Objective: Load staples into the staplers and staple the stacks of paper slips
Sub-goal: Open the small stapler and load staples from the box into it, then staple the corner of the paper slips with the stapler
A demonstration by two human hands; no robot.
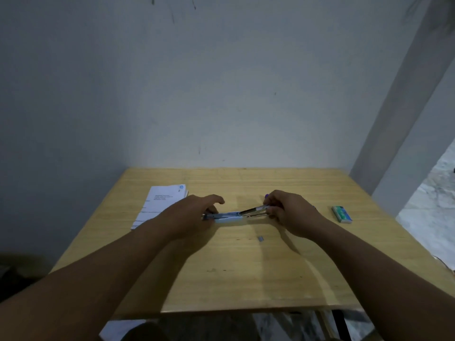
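Note:
A light-blue stapler (230, 216) lies opened out flat on the wooden table (246, 267), between my two hands. My left hand (194, 215) presses on its left end, fingers partly spread. My right hand (288, 210) grips the metal staple arm (253, 210) at the right end, which is tilted slightly up. A small strip of staples (261, 238) lies loose on the table just in front of the stapler. A green staple box (341, 213) rests to the right of my right hand. White paper slips (160, 203) lie stacked at the left, partly hidden by my left forearm.
The table stands against a grey wall (221, 94) at the back and left. A small purple thing (266, 196) peeks out behind my right hand. The table's right edge borders a patterned floor (433, 207).

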